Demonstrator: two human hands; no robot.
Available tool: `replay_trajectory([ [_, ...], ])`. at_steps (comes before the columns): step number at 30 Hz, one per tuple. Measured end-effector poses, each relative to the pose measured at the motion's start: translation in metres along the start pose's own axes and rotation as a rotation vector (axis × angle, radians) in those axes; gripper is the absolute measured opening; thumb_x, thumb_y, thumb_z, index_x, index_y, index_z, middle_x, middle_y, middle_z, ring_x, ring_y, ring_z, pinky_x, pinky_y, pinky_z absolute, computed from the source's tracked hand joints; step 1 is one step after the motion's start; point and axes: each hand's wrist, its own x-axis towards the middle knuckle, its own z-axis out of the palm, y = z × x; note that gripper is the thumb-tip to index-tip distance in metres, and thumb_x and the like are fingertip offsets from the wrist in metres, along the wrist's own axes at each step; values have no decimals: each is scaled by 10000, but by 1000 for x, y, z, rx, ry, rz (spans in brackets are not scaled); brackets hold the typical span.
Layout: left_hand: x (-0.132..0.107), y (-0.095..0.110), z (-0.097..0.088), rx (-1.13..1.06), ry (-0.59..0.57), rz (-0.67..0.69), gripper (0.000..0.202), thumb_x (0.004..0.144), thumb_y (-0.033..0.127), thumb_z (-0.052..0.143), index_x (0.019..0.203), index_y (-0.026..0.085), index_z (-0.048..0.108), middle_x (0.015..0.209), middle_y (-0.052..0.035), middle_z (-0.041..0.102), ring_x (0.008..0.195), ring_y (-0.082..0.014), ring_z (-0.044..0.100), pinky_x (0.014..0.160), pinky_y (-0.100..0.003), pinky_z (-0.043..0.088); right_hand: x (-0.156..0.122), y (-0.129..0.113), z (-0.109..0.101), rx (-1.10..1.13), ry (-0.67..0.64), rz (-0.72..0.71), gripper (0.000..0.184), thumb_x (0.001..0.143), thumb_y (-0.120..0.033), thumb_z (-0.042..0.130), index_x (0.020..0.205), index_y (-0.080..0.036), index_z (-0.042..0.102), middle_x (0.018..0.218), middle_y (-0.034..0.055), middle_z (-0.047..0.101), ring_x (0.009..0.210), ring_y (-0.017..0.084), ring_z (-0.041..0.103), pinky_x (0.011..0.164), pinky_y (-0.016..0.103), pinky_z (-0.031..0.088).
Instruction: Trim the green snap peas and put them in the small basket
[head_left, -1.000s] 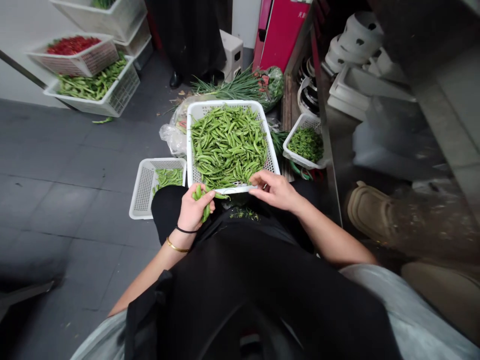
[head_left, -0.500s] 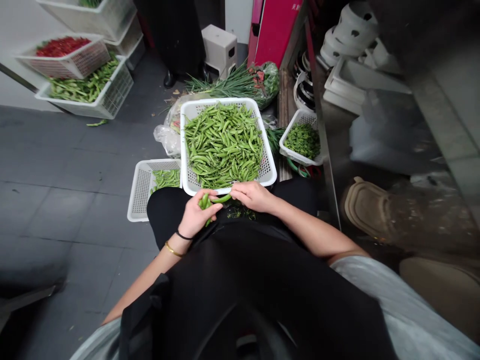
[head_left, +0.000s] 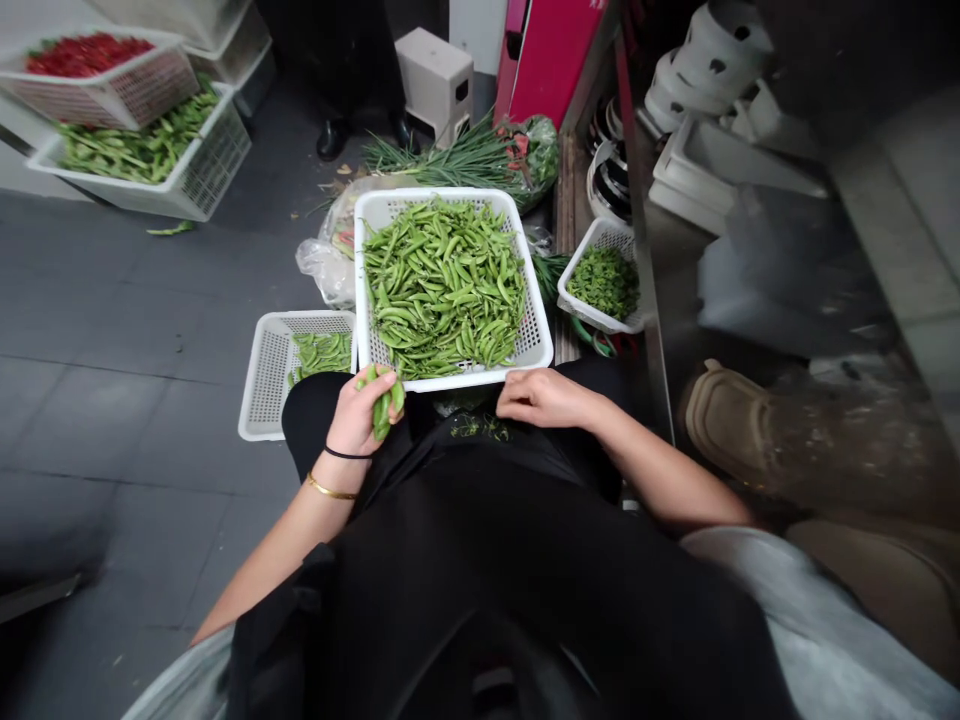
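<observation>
Several green pea pods [head_left: 386, 405] are gripped in my left hand [head_left: 361, 408], over my left thigh just off the near left corner of a big white basket [head_left: 531, 300]. That basket holds a heap of sugar snap peas [head_left: 446, 280]. Close to its near right rim, my right hand [head_left: 544, 398] is closed with the fingers curled in; whether something small is pinched there is hidden. Between the hands, thin green trimmings [head_left: 480, 428] lie on my dark apron. Low on the left stands a smaller white basket [head_left: 259, 385] with some pods [head_left: 321, 353] in it.
Stacked baskets of red chillies [head_left: 88, 54] and green vegetables [head_left: 142, 142] stand at the left back. Green onions [head_left: 450, 165] lie behind the big basket. To the right are a basket of leafy greens [head_left: 604, 283] and a metal shelf edge [head_left: 654, 330]. Another person's shoes [head_left: 332, 138] show behind.
My hands have drawn apart, left hand to the left with its pods and right hand to the right. The pod that was stretched between them no longer shows there. The view has shifted slightly.
</observation>
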Motion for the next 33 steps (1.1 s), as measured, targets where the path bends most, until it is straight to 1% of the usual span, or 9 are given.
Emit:
replay_trajectory([
  [2, 4, 0, -8, -161, -83, -95, 242, 670, 286, 701, 648, 165, 493, 474, 38, 478, 336, -57, 380, 321, -167, 272, 3, 10, -9, 9, -114, 93, 328, 782, -482, 642, 875, -175, 712, 777, 25, 666, 632, 112, 575, 598, 209, 379],
  [4, 6, -2, -10, -266, -169, -175, 259, 653, 338, 694, 649, 161, 506, 521, 23, 494, 362, -59, 397, 321, -166, 263, 23, 20, -13, -41, -118, 231, 407, 811, -547, 572, 880, -171, 715, 744, 20, 677, 624, 116, 586, 592, 208, 383],
  [6, 4, -4, -7, -295, -212, -202, 271, 644, 380, 694, 711, 160, 550, 570, 3, 532, 390, -68, 422, 327, -170, 264, 55, 29, -10, -183, -41, 397, 447, 903, -499, 438, 859, -150, 714, 793, 58, 699, 717, 145, 622, 643, 223, 407],
  [10, -1, -8, 0, -233, -227, -208, 283, 653, 349, 726, 788, 163, 561, 570, 22, 515, 381, -45, 384, 342, -161, 265, 119, 48, 7, -337, -19, 579, 331, 865, -335, 512, 948, -75, 700, 1013, 184, 690, 904, 235, 642, 703, 268, 438],
  [14, -5, -7, 2, -79, -220, -200, 273, 666, 269, 754, 689, 159, 506, 507, 52, 458, 368, -47, 393, 350, -165, 295, 127, 56, 9, -324, -22, 604, 285, 841, -228, 491, 987, -77, 683, 1035, 177, 688, 921, 232, 643, 724, 267, 446],
  [19, -2, -13, 15, 242, -16, -92, 301, 652, 311, 782, 807, 126, 602, 517, 24, 551, 381, -75, 473, 369, -185, 365, 83, 14, -1, -318, 11, 466, 258, 847, -300, 474, 959, -173, 669, 979, 74, 703, 913, 203, 634, 747, 254, 437],
  [25, -5, -22, 32, 328, 9, -27, 303, 680, 343, 761, 806, 124, 592, 449, 28, 548, 380, -76, 469, 388, -173, 364, 53, -58, 21, -401, 117, 212, 324, 903, -335, 405, 1013, -111, 612, 982, 151, 666, 803, 229, 633, 645, 284, 417],
  [29, -13, -16, 25, 125, -56, -65, 237, 726, 312, 715, 732, 128, 565, 449, 25, 532, 365, -72, 441, 372, -178, 337, 43, -52, 25, -149, 172, 41, 325, 893, -430, 503, 978, -138, 617, 860, 71, 662, 747, 162, 603, 644, 240, 394],
  [33, -15, -13, 19, -35, -149, -98, 191, 756, 289, 668, 737, 122, 577, 403, 48, 457, 335, -51, 370, 363, -167, 289, 32, -37, 26, -25, 238, -98, 210, 908, -318, 516, 915, -140, 628, 776, 36, 634, 713, 122, 563, 661, 215, 384],
])
